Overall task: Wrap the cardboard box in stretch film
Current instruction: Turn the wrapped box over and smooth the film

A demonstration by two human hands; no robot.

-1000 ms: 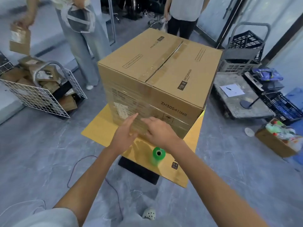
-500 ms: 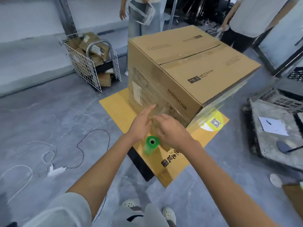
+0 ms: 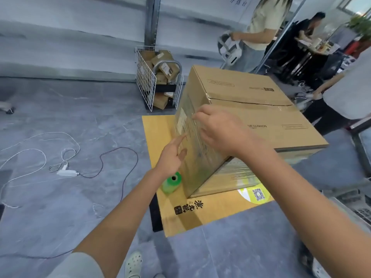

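Two hands seemingly smooth clear film [image 3: 236,173] onto a big brown cardboard box [image 3: 261,113]: left hand [image 3: 170,157] spread flat, right hand [image 3: 220,135] curled, grip unclear. Next, probably: the green film roll [image 3: 171,183] below the left hand.

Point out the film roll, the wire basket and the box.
film roll [image 3: 170,186], head view, green side wall
wire basket [image 3: 145,77], head view, left mesh wall
box [image 3: 281,117], head view, near top flap

Grey marbled floor [image 3: 60,207], wire cart [image 3: 146,81]
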